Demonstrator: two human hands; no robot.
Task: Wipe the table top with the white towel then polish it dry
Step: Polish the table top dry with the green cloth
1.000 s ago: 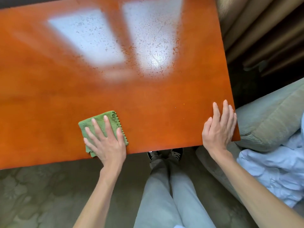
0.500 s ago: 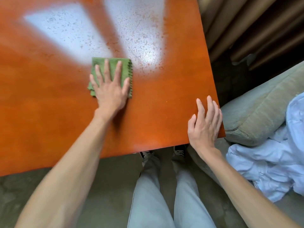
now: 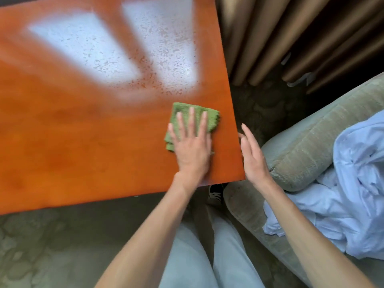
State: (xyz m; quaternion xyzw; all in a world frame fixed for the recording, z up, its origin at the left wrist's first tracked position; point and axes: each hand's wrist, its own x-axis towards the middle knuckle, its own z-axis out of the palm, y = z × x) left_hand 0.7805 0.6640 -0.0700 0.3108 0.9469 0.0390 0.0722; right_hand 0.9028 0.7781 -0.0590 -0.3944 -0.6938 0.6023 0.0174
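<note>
Your flat left hand (image 3: 192, 146) presses the cloth (image 3: 194, 115); right hand (image 3: 252, 154), fingers loose, holds nothing. Near the table (image 3: 83, 142) edge, overshoot may drop it.

Bare forearms; pale grey trousers (image 3: 187, 256); dark shoe (image 3: 216, 193).

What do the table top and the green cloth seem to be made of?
Table top: probably varnished wood or a wood-look laminate. It is orange-brown and glossy, and it mirrors bright window light.
Cloth: looks like soft microfibre or terry. It has a ribbed, matte weave and lies folded under the left hand.
</note>
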